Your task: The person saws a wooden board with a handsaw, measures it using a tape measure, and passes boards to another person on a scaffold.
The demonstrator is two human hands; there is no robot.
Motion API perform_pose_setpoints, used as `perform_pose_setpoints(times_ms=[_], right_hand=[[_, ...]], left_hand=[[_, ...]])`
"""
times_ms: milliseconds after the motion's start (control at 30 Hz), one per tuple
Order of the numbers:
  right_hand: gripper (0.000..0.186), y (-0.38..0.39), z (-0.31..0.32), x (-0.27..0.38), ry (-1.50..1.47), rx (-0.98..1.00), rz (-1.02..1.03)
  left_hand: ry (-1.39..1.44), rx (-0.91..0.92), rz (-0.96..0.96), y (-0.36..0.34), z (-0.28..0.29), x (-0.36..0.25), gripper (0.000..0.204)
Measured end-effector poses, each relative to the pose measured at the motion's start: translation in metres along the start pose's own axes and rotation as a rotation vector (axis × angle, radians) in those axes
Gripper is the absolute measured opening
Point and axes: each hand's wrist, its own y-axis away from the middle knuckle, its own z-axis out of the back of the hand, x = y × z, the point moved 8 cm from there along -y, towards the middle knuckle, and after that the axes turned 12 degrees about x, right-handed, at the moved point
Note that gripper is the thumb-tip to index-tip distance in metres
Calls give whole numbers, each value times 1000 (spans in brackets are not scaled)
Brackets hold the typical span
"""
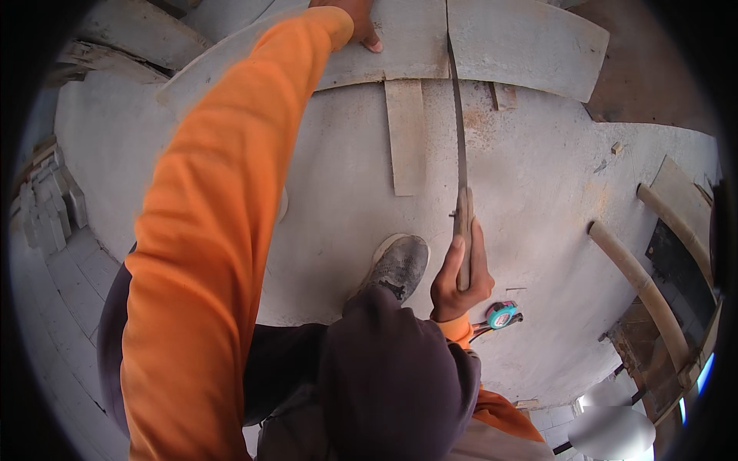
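Note:
A long pale board (530, 46) lies across the far side, with a narrow dark cut line running into it. My left hand (355, 19) presses on this board left of the cut, thumb stretched out; its other fingers are partly out of view. My right hand (463, 280) is closed round the wooden handle of a handsaw (461, 146). The thin blade points away from me, and its far end sits in the cut. A short flat wood strip (405, 138) sticks out from under the board toward me.
A teal tape measure (502, 314) lies on the grey floor beside my right wrist. My shoe (398, 265) is near the middle. Brown sheet material (646, 77) is at the far right, curved wooden poles (642, 284) at the right, and stacked pale blocks (50, 203) at the left.

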Motion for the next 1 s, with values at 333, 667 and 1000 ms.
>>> perform_pose_setpoints(times_ms=[333, 667, 1000], right_hand=[[31, -149, -37, 9, -161, -33, 36], [35, -28, -9, -5, 10, -64, 25], [37, 49, 17, 1, 36, 35, -7]], left_hand=[[29, -22, -18, 5, -4, -6, 96], [-12, -10, 27, 10, 9, -14, 88], [0, -49, -6, 4, 8, 1, 87]])
